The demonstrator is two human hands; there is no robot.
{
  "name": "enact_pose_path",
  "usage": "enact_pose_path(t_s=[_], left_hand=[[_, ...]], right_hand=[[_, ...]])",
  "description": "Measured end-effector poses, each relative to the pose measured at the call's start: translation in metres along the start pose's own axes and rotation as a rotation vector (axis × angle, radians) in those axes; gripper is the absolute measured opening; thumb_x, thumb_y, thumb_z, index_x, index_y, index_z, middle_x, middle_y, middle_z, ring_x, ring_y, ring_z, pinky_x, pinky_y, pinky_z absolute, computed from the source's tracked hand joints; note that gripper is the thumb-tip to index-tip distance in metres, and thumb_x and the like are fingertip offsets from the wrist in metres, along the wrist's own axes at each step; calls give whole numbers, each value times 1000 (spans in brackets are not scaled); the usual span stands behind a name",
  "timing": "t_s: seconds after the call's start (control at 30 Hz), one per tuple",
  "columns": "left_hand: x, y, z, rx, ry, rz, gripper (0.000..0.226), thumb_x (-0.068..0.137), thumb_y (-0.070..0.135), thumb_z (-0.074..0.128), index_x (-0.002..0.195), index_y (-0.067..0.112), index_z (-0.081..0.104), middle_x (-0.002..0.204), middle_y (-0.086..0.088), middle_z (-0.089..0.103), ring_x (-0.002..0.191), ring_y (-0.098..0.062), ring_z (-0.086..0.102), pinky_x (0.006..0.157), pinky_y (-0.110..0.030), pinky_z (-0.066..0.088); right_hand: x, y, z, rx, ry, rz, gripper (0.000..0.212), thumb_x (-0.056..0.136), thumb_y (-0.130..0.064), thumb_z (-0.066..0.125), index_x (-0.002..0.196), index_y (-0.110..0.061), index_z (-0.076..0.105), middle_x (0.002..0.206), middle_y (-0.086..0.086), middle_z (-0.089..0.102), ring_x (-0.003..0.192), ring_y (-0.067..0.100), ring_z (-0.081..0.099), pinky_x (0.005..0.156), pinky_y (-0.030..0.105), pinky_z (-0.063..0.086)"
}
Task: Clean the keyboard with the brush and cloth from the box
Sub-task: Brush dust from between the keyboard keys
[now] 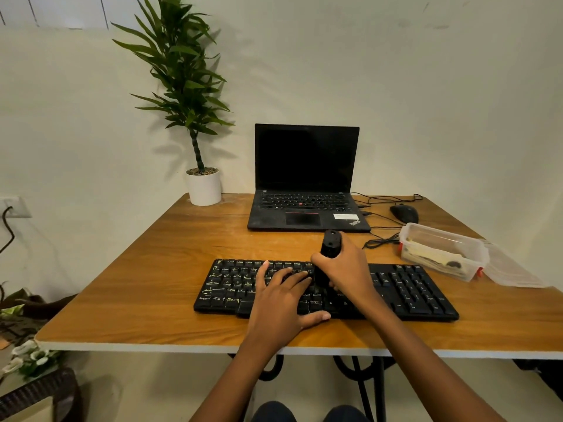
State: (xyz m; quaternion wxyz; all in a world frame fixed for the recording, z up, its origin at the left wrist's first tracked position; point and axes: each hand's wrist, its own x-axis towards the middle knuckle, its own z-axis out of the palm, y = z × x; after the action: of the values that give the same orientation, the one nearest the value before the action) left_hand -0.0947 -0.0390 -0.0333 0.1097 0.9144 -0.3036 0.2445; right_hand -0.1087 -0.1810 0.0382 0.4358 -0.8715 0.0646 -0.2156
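Your right hand [347, 269] gripped the black brush [330, 243] upright, fingers curled round it, over the keyboard [411, 287] on the bench [152, 269]. Your left hand [280, 303] lay flat on the keys, fingers straight.

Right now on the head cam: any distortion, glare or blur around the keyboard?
Head view: wide-angle stretch splays the orange-brown wooden table outward; the green potted plant casts a faint wall shadow; no glare on the black laptop, screen dark; flat black keyboard sharp; the black brush in the right hand is a dark mass, bristles indistinct.
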Motion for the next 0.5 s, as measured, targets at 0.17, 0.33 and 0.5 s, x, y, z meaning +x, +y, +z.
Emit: enact_pose_path(t_s=[0.17,0.33,0.5], left_hand=[[0,0,1,6,3,4,81,81,82,16,105,27,71,111,13,69,111,-12,61,108,-50,14],[0,0,1,0,4,2,81,81,82,18,107,26,71,112,12,68,111,-12,61,109,-50,11],[1,0,2,0,14,7,81,81,82,18,107,27,71,113,12,68,111,-12,61,109,-50,12]], right_hand=[[-4,-5,0,9,-79,13,22,75,-25,67,74,-26,45,69,2,59,46,19,55,41,29,47],[-6,-5,-2,52,-110,9,20,78,-23,66,76,-25,46,71,3,58,45,18,54,37,25,45],[-6,-4,-6,40,-83,18,21,78,-24,66,76,-25,46,70,3,59,46,18,55,40,28,48]])
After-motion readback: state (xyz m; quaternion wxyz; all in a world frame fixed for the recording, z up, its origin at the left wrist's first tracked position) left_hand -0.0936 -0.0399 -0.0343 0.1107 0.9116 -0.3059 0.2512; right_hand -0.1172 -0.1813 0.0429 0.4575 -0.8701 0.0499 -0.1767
